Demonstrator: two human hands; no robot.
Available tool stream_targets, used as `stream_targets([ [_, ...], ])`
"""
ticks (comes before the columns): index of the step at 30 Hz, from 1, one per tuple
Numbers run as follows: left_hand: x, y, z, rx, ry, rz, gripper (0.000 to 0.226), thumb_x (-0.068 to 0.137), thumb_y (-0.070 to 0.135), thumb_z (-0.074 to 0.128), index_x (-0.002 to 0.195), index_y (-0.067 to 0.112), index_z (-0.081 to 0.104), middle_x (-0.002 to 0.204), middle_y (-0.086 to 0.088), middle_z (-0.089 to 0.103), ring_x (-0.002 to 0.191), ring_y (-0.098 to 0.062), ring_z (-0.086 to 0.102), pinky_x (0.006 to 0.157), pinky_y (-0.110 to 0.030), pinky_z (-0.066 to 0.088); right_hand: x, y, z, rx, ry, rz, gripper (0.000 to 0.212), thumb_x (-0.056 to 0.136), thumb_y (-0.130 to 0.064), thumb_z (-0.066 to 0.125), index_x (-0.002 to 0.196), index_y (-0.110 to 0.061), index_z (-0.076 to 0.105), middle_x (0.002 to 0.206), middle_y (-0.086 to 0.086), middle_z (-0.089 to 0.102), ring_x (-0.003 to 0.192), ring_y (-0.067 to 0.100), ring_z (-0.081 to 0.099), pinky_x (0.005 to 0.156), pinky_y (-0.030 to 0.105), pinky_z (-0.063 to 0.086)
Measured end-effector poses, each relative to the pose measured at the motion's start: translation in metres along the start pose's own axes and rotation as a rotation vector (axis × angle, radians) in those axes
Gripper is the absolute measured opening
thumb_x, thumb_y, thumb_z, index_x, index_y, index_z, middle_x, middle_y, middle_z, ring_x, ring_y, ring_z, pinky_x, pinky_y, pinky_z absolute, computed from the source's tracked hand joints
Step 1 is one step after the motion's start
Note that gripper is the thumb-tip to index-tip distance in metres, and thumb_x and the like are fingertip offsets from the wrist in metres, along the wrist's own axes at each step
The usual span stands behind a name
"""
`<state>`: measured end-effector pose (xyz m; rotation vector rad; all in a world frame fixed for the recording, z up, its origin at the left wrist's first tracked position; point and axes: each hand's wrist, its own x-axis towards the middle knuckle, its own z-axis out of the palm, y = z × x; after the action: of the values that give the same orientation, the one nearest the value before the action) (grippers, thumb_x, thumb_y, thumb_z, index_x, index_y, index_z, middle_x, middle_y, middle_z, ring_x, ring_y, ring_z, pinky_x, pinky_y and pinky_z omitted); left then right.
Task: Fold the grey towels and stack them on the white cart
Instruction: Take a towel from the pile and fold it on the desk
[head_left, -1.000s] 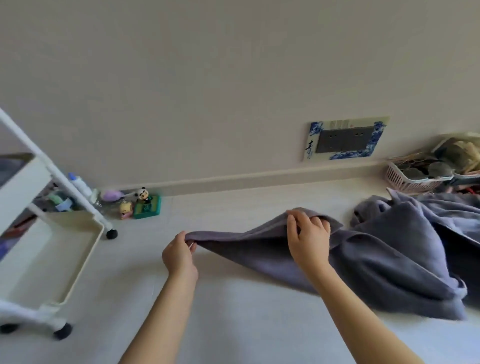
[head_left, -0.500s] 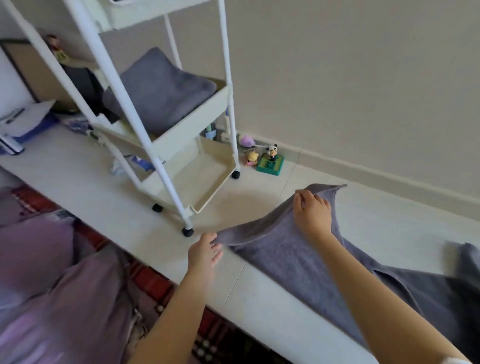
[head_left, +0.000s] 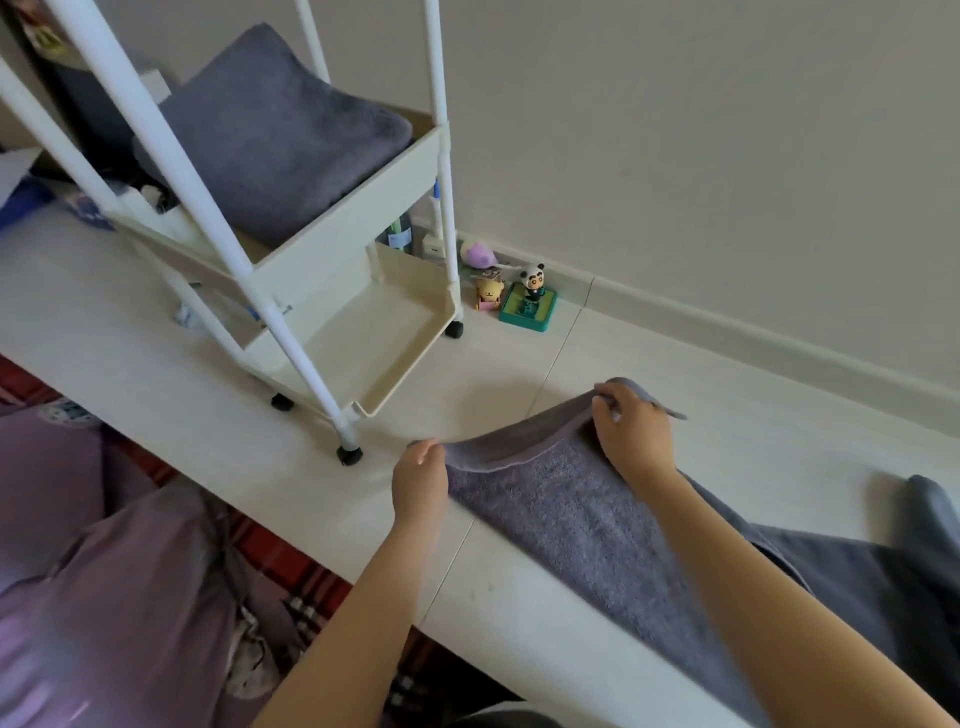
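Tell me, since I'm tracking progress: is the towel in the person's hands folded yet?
Not folded: the grey towel lies spread along the floor, left hand and right hand gripping its lifted end.

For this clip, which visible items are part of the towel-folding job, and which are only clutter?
Part of the job:
- grey towel spread on the floor, its near edge gripped by the left hand and right hand
- folded grey towel on the cart's shelf
- white cart

Just lying about:
- panda figure on a green base
- yellow figure
- purple toy
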<state>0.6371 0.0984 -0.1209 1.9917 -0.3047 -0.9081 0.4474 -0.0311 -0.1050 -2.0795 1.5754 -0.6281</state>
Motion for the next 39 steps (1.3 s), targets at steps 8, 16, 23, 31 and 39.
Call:
stream_targets([
  [8, 0.006, 0.064, 0.052, -0.316, -0.238, 0.053, 0.011, 0.098, 0.017, 0.044, 0.100, 0.016, 0.055, 0.097, 0.002, 0.056, 0.096, -0.015, 0.054, 0.095, -0.033, 0.047, 0.035, 0.022, -0.052, 0.000, 0.272, 0.105, 0.032, 0.093, -0.025, 0.041, 0.115, -0.014, 0.062, 0.090, 0.016, 0.069, 0.092, 0.038, 0.061, 0.086, 0.044, 0.047],
  [16, -0.021, 0.157, 0.150, -0.517, -0.659, 0.179, 0.017, 0.097, 0.011, 0.046, 0.107, 0.007, 0.058, 0.117, -0.011, 0.056, 0.118, -0.021, 0.051, 0.093, -0.031, 0.045, 0.010, 0.026, -0.166, -0.025, 0.604, 0.132, 0.043, 0.083, -0.010, 0.043, 0.123, -0.013, 0.057, 0.106, 0.016, 0.066, 0.101, 0.036, 0.057, 0.081, 0.036, 0.043],
  [23, -0.041, 0.200, 0.153, -0.875, -0.748, 0.103, 0.011, 0.091, 0.006, 0.053, 0.085, 0.007, 0.062, 0.075, -0.005, 0.063, 0.076, -0.016, 0.063, 0.066, -0.023, 0.054, -0.050, 0.023, -0.214, -0.292, 0.481, 0.059, 0.024, 0.080, -0.007, 0.067, 0.102, -0.015, 0.071, 0.089, 0.009, 0.073, 0.082, 0.031, 0.067, 0.068, 0.029, 0.043],
  [31, -0.021, 0.164, 0.144, -0.838, -0.709, -0.050, 0.015, 0.093, 0.007, 0.045, 0.085, 0.004, 0.057, 0.082, -0.010, 0.056, 0.076, -0.020, 0.058, 0.081, -0.034, 0.051, -0.086, 0.040, -0.182, -0.407, 0.276, -0.087, 0.032, 0.072, -0.051, 0.063, 0.060, -0.023, 0.073, 0.076, -0.006, 0.061, 0.080, 0.022, 0.053, 0.069, 0.029, 0.035],
  [39, -0.051, 0.178, 0.169, -0.794, -0.841, -0.074, 0.020, 0.095, 0.015, 0.041, 0.089, 0.004, 0.056, 0.086, -0.014, 0.057, 0.083, -0.026, 0.059, 0.076, -0.037, 0.053, -0.107, 0.031, -0.205, 0.039, 0.447, 0.307, 0.017, 0.091, -0.025, 0.058, 0.074, -0.023, 0.061, 0.066, -0.002, 0.062, 0.067, 0.016, 0.058, 0.055, 0.010, 0.037],
])
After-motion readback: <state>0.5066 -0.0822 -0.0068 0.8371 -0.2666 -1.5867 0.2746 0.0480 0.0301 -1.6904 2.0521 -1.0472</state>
